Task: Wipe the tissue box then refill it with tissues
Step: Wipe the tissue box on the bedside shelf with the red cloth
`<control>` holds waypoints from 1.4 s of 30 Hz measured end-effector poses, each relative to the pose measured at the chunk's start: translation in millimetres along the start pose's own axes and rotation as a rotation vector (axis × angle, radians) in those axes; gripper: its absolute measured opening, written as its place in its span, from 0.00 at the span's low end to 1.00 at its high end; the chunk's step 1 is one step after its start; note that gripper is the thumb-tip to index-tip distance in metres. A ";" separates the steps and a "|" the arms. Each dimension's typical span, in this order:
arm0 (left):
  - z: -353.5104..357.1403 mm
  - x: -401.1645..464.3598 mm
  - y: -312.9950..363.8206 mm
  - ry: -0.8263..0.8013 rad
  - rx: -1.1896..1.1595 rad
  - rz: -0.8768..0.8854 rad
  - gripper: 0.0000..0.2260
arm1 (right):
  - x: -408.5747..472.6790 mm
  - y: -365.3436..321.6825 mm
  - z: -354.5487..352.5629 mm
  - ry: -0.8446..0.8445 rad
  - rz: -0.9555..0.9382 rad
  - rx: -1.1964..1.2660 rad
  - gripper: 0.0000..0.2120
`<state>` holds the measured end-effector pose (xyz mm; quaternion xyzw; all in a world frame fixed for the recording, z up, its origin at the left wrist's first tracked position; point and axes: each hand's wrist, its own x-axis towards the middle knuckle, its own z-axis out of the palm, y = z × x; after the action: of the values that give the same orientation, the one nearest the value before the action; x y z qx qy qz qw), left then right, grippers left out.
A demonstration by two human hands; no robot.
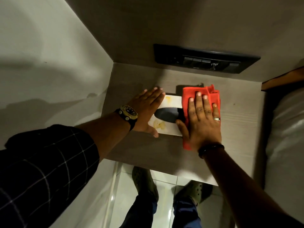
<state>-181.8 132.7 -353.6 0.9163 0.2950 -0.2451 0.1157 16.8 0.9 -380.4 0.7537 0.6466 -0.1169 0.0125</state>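
1. As we look down from the head camera, the tissue box (171,102) lies flat on the pale worktop (238,122), near the back wall and between our two hands; it is white with faint yellow marks and a dark oval opening on top.
2. Our left hand (146,109) lies on the left end of the box, fingers straight and close together, pointing toward the wall, with the thumb down along the box's near edge. That grip is flat and pressing, not pinching anything.
3. Our right hand (203,119) rests palm down on a red cloth (189,99), which covers the right end of the box and spills onto the worktop beyond it. The fingers are straight and slightly spread, and the thumb reaches left to the edge of the dark opening.
4. The cloth is bunched at its far corner and hangs a little past the heel of the right hand on the near side.
5. A watch (128,113) sits on the left wrist below a dark checked sleeve (46,170); a dark band (210,149) circles the right wrist and a ring (216,118) is on one right finger.
6. On the wall behind the worktop is a dark switch panel (205,59); its details are dim, so we take the small parts to be switches and perhaps a knob.
7. Below the worktop's near edge we see a light tiled floor (164,178) and two green shoes (143,178).
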 end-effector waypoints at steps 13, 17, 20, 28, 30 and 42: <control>-1.7 -1.7 0.8 0.017 -0.011 0.001 0.63 | 2.6 -7.0 -0.4 -0.028 -0.203 -0.089 0.40; -1.5 -1.4 2.9 0.040 -0.016 -0.013 0.63 | 8.6 4.2 -4.5 -0.005 -0.068 -0.039 0.38; -1.9 -1.7 3.6 0.044 -0.014 -0.014 0.63 | 15.8 -15.1 -4.8 0.092 0.268 0.038 0.38; -3.5 -2.0 2.3 0.013 -0.014 -0.010 0.63 | -5.1 -12.1 3.1 -0.040 -0.144 -0.061 0.41; -3.5 -1.0 2.9 0.020 -0.007 -0.012 0.63 | -6.0 6.5 2.1 -0.009 -0.175 -0.079 0.40; -4.2 -0.9 2.4 -0.001 -0.046 -0.017 0.62 | 0.7 -58.1 -7.0 -0.036 0.047 0.077 0.44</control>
<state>-179.4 131.8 -349.4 0.9106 0.3084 -0.2398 0.1349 -38.8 12.3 -366.0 0.7665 0.6233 -0.1548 -0.0021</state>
